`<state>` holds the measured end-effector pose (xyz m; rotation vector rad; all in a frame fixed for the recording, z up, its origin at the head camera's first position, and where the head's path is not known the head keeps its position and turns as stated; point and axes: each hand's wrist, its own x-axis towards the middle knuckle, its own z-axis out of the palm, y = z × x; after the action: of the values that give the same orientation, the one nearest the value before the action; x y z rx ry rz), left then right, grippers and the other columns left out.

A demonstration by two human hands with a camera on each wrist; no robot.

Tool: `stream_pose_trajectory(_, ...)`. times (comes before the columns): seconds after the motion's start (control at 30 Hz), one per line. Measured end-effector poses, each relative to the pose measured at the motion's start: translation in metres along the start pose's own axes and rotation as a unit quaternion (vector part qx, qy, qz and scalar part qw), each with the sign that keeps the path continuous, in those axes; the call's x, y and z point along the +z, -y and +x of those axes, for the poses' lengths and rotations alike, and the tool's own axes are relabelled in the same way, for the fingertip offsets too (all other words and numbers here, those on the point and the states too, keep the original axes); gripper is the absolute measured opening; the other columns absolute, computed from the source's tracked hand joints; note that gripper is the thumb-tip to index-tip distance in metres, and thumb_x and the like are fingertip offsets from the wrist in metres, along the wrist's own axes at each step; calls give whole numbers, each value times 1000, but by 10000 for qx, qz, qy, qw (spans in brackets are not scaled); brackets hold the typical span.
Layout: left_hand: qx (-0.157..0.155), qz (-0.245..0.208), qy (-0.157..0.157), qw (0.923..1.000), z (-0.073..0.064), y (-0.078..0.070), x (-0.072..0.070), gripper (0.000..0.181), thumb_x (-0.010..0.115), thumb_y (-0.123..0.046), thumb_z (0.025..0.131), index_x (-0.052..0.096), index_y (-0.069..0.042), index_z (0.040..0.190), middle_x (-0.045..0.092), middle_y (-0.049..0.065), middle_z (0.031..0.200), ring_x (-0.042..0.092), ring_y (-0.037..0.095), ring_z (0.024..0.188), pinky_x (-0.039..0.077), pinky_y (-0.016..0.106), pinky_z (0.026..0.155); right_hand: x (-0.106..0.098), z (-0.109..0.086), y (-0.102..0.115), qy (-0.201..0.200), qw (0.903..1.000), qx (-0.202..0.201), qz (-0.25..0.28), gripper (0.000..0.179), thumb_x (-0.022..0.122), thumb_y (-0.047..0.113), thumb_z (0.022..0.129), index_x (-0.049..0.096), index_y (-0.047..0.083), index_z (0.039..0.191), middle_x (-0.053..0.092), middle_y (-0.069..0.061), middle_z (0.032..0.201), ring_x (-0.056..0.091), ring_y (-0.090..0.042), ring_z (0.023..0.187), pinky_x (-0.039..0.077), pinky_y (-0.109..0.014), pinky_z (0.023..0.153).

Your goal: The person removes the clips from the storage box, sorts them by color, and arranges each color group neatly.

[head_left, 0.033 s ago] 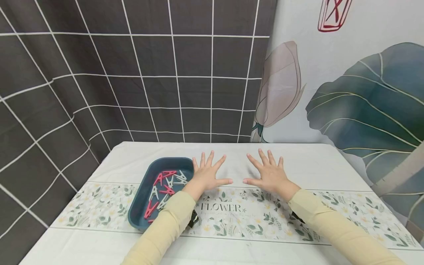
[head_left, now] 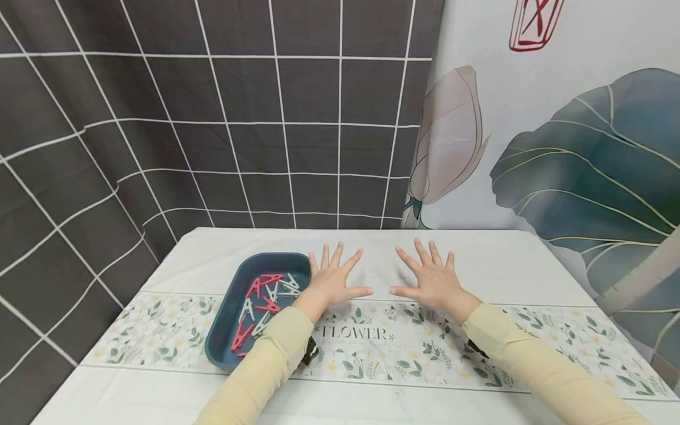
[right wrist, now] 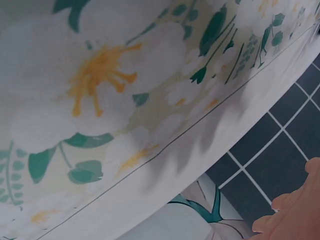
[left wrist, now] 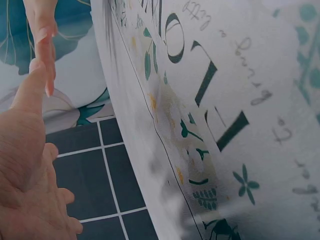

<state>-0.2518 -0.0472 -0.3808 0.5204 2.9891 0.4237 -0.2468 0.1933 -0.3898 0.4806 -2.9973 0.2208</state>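
Note:
Both hands are stretched out over the table, fingers straight and spread, holding nothing. My left hand (head_left: 330,282) is just right of a dark blue bin (head_left: 216,336), its little finger overlapping the bin's far right corner in the head view. Inside the bin lie several red clothespins (head_left: 268,305) and several pale grey clothespins (head_left: 247,309); the left sleeve hides part of them. My right hand (head_left: 437,283) is farther right, its thumb pointing toward the left thumb across a gap. In the left wrist view the left palm (left wrist: 20,170) shows; the right wrist view catches only some right fingers (right wrist: 295,215).
A white cloth with a floral band and the word FLOWER covers the table (head_left: 372,407). Behind it hang a dark gridded curtain (head_left: 308,141) and a white sheet (head_left: 478,200) with large leaf prints. A small black object (head_left: 310,351) shows beneath the left wrist.

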Motion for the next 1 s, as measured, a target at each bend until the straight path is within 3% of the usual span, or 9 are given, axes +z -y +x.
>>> stream_pose_trajectory(0.23, 61, 144, -143, 9998, 1, -1, -4, 88, 56, -68, 81, 17, -35, 152, 1, 12, 160, -6, 42, 144, -6, 69, 110, -3, 1, -2, -150, 9998, -130, -28, 90, 56, 67, 81, 22, 24, 152, 10, -23, 157, 9, -50, 141, 4, -77, 104)
stream_pose_trajectory(0.5, 172, 197, -570, 9980, 9, -7, -25, 88, 60, -65, 81, 18, -34, 152, 4, 13, 160, 5, 44, 144, 5, 69, 111, -23, 7, -4, -483, 9981, -283, -254, 92, 59, 67, 79, 27, 19, 151, 21, -24, 154, 25, -48, 138, 22, -72, 105)
stream_pose_trajectory(0.73, -217, 200, -752, 9967, 7, -7, -43, 89, 64, -60, 80, 18, -33, 152, 11, 17, 158, 17, 48, 140, 20, 66, 110, -32, 5, 3, -667, 9955, -677, -72, 84, 69, 53, 79, 39, 11, 145, 35, -27, 146, 37, -47, 130, 40, -65, 96)
stream_pose_trajectory(1.0, -682, 138, -809, 9943, -4, 14, -64, 83, 64, -54, 83, 26, -27, 151, 20, 21, 154, 31, 47, 133, 34, 62, 103, -46, 6, 19, -784, 9913, -1034, 204, 69, 71, 43, 81, 50, 6, 135, 46, -24, 137, 47, -42, 123, 45, -59, 93)
